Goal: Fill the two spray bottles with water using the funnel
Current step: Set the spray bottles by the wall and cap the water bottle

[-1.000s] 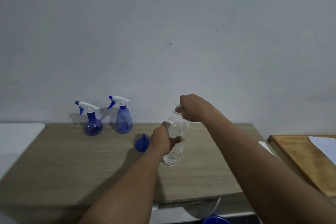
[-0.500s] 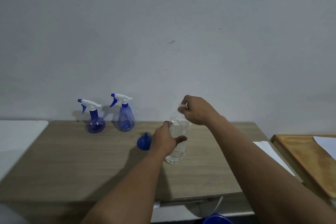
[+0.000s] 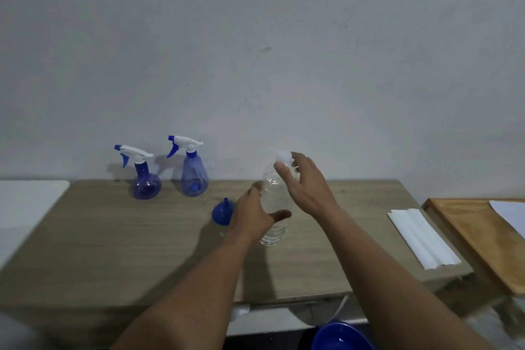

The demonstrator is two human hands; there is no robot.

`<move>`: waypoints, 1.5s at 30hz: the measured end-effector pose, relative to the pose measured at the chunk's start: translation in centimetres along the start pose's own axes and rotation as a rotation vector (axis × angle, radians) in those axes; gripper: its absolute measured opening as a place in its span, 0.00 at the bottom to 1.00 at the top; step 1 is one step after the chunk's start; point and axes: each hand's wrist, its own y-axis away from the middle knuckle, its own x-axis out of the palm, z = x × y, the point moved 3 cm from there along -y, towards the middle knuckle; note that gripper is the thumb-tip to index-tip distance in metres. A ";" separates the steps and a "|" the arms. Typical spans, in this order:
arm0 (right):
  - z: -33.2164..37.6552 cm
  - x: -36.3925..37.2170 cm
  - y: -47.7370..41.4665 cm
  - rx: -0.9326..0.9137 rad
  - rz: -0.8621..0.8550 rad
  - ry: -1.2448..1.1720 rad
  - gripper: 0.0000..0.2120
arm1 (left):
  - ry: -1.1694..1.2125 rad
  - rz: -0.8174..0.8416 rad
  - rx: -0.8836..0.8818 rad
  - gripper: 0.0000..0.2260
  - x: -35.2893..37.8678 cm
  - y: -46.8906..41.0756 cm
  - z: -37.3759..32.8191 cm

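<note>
Two blue spray bottles stand at the back of the wooden table (image 3: 113, 236), a round one (image 3: 145, 185) on the left and a cone-shaped one (image 3: 194, 176) beside it, both with white trigger heads on. A blue funnel (image 3: 223, 212) lies on its side in front of them. My left hand (image 3: 252, 213) grips the middle of a clear water bottle (image 3: 274, 233) standing upright on the table. My right hand (image 3: 306, 185) is at the bottle's top, thumb and fingertips loosely pinching the white cap (image 3: 284, 156).
Folded white paper (image 3: 420, 233) lies near the table's right edge. A wooden tray (image 3: 477, 236) with a sheet of paper on it sits further right. A white surface (image 3: 25, 207) adjoins the table on the left. A blue bowl (image 3: 341, 335) is below the front edge.
My right hand has loosened from a curled grip over the cap to spread fingers at the cap. The left hand keeps hold of the bottle. The view has shifted slightly.
</note>
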 end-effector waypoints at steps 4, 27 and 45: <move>-2.6 2.5 1.8 0.108 0.061 -0.171 0.49 | -0.126 0.041 0.023 0.39 0.4 0.0 3.5; -9.0 11.1 -2.1 0.244 -0.178 -0.249 0.32 | -0.361 -0.191 -0.127 0.29 0.5 -7.7 15.5; -10.7 13.6 -12.5 0.220 -0.163 -0.244 0.35 | -0.361 -0.173 -0.182 0.28 0.5 -16.5 15.4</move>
